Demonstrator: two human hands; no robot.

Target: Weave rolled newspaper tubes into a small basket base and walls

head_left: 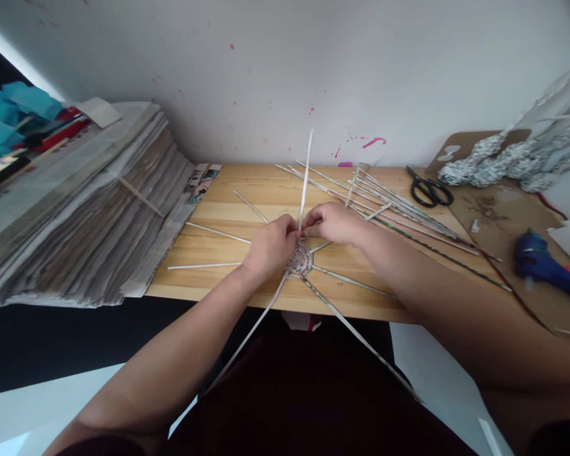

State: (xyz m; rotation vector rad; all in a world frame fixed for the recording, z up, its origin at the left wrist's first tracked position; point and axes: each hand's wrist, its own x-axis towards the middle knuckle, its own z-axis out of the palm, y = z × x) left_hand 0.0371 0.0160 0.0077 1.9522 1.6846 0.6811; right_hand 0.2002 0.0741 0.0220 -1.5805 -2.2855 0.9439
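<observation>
A small round woven base of rolled paper (300, 261) lies near the table's front edge, with paper tubes radiating from it like spokes. One white paper tube (306, 177) stands up from its far side, leaning slightly right. My left hand (273, 244) covers the base's left part, its thumb and fingers pinched at the foot of that tube. From the right, my right hand (331, 223) is closed at the same spot, fingertips almost touching the left ones. Two long spokes hang over the front edge towards my lap. The fingertips hide part of the weave.
Loose paper tubes (408, 212) lie at the back right beside black scissors (429, 189). Further right are cardboard (491, 218), a blue glue gun (546, 263) and woven paper pieces (494, 161). A tall newspaper stack (123, 209) stands left. Behind is a paint-spotted wall (275, 76).
</observation>
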